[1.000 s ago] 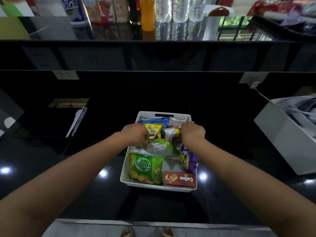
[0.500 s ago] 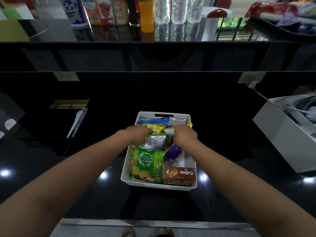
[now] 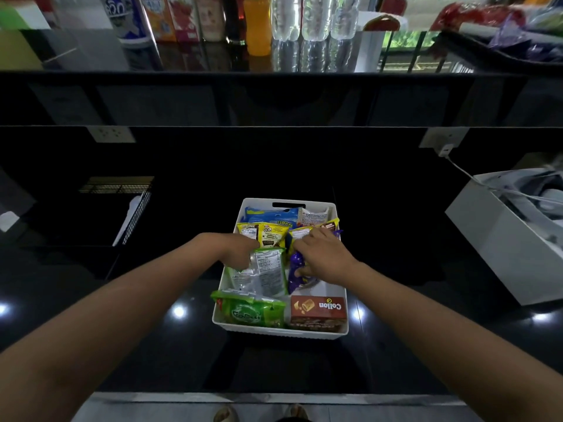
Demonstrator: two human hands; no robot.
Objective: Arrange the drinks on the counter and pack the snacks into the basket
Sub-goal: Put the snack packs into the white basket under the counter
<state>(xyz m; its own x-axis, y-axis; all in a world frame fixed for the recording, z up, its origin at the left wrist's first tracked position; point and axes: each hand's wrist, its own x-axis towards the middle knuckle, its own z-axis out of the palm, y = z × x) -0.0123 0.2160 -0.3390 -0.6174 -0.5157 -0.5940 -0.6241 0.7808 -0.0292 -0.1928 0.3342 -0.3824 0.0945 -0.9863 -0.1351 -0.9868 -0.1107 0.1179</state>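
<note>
A person's left hand [image 3: 240, 251] curled its fingers round a green-edged snack packet [image 3: 269, 271] inside the white basket [image 3: 283, 332], while the right hand [image 3: 324, 257], just beside, covered a purple packet [image 3: 296, 266], its grip unclear.

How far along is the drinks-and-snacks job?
Done: clear plastic bottles and printed cartons line the upper counter; the white plastic basket looks nearly full. In hand: left hand grips a green-edged clear packet, right hand touches a purple wrapper. Left: settling those two.
</note>
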